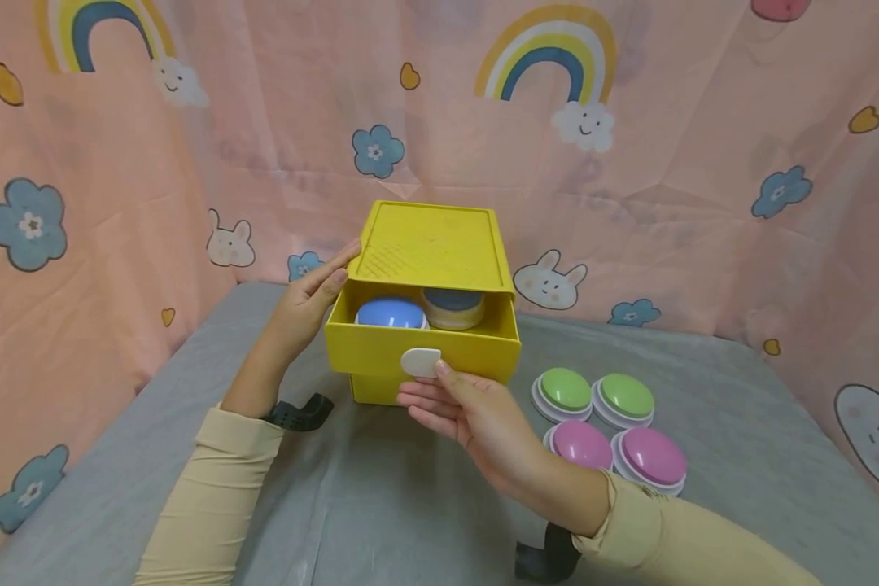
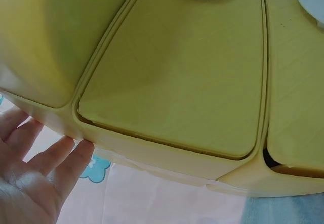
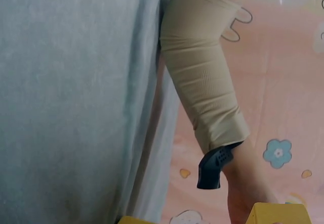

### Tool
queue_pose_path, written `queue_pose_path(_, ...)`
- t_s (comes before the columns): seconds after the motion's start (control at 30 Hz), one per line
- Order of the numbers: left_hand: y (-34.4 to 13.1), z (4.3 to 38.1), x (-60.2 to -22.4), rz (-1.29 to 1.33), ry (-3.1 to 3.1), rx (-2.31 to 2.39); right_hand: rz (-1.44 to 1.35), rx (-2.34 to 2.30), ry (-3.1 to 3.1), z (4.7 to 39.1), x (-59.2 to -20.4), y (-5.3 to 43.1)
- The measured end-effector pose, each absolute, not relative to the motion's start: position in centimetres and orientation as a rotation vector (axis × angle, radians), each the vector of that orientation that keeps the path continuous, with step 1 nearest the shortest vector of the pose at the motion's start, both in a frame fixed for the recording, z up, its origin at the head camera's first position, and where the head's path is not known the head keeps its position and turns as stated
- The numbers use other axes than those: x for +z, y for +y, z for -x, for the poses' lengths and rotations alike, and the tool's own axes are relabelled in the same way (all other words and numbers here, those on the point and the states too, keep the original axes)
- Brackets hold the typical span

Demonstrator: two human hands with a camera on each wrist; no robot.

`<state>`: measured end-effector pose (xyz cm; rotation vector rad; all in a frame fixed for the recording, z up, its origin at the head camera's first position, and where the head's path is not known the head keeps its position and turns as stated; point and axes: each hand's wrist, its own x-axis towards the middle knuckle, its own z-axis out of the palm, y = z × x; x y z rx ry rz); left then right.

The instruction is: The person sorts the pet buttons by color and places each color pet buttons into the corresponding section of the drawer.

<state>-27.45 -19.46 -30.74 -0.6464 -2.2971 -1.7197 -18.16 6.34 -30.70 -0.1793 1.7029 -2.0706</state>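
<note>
A yellow drawer box (image 1: 432,240) stands in the middle of the table with its upper drawer (image 1: 359,348) pulled partly out. Inside lie a blue domed push button (image 1: 391,312) and a second, shadowed dark-topped button (image 1: 452,308) with a pale base. My left hand (image 1: 309,303) rests its straight fingers against the box's left side; the left wrist view also shows those fingertips (image 2: 76,158) touching the yellow casing. At the drawer's front my right hand (image 1: 476,415) pinches the white handle (image 1: 419,361), thumb on its right edge and fingers beneath.
Two green push buttons (image 1: 566,389) and two pink push buttons (image 1: 653,456) sit on the grey cloth (image 1: 762,456) to the right of the box. A pink printed curtain (image 1: 300,98) hangs behind and at the sides. Each wrist carries a black mount (image 1: 302,413).
</note>
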Motion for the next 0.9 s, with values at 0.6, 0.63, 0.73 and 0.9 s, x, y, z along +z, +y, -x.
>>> queue_pose_path(0.6, -19.4, 27.4, -30.7, 0.663, -2.289, -1.724, 0.101, -2.124, 1.732, 20.2, -30.5, 6.0)
queue_pose_path(0.63, -19.4, 27.4, -30.7, 0.659, -2.291, -1.722, 0.109, -2.120, 1.740, 20.3, -30.5, 6.0)
queue_pose_path(0.73, -19.4, 27.4, -30.7, 0.651, -2.296, -1.720, 0.112, -2.115, 1.751, 20.5, -30.5, 6.0)
queue_pose_path(0.9, -19.4, 27.4, -30.6, 0.646, -2.305, -1.712, 0.120, -2.101, 1.761, 20.9, -30.5, 6.1)
